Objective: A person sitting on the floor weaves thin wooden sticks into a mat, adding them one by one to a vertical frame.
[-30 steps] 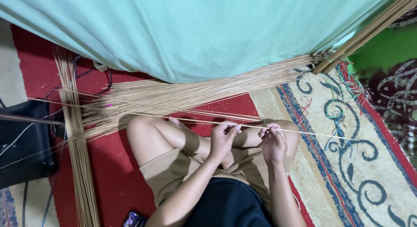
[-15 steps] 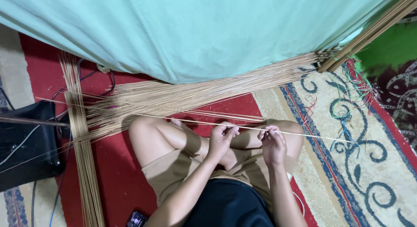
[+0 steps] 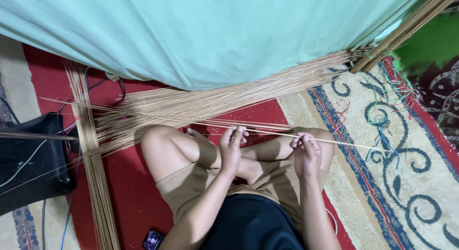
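Observation:
I sit cross-legged on a patterned carpet (image 3: pixel 382 183). My left hand (image 3: pixel 233 147) and my right hand (image 3: pixel 306 152) both pinch one long thin pale stick (image 3: pixel 349 144), which runs level across my knees and pokes out to the right. The hands are a short way apart along it. Just beyond my knees lies a wide sheaf of similar thin sticks (image 3: pixel 229 99), fanned from lower left to upper right under a pale green cloth (image 3: pixel 215 34).
A second bundle of sticks (image 3: pixel 93 168) runs down the left side, crossing the sheaf. A black box (image 3: pixel 28 164) with cables sits at the far left. Loose coloured threads (image 3: pixel 382 118) lie on the carpet at right. A phone (image 3: pixel 153 239) lies by my thigh.
The view has shifted slightly. Both hands stay on the stick, with only small finger movement.

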